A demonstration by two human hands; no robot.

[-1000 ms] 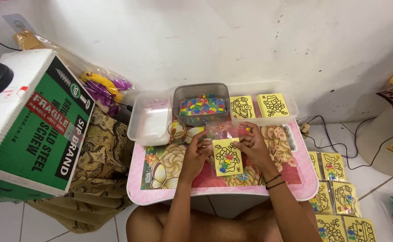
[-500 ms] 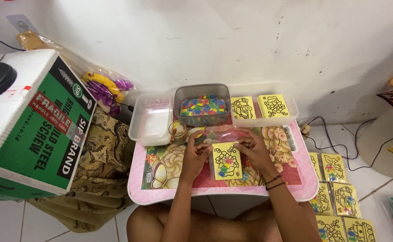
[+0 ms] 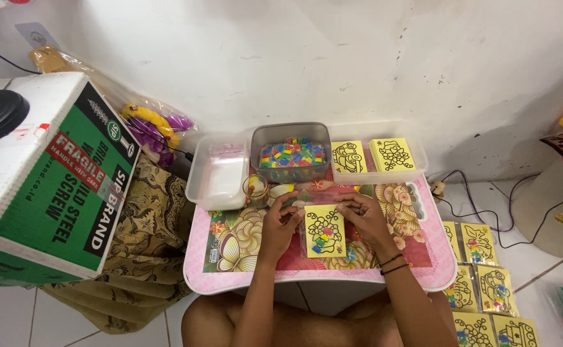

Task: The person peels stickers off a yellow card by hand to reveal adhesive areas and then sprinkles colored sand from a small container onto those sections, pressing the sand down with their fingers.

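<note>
My left hand (image 3: pixel 280 220) and my right hand (image 3: pixel 363 215) both pinch the top edge of a clear plastic sleeve holding a yellow card (image 3: pixel 324 231) with a black outline drawing and a few coloured bits. The card lies on a small pink floral table (image 3: pixel 243 241) in front of me. Just behind it stands a grey tub of small coloured pieces (image 3: pixel 292 153). A little clear cup (image 3: pixel 255 190) sits close to my left fingers.
A clear tray (image 3: pixel 379 156) holds two yellow outline cards at the back right; an empty clear tub (image 3: pixel 219 173) sits back left. Several bagged yellow cards (image 3: pixel 480 283) lie on the floor at right. A large green-and-white cardboard box (image 3: pixel 43 180) stands at left over patterned cloth.
Both hands have shifted slightly along the top of the sleeve, and the yellow card sits a little further inside it. Little else has moved.
</note>
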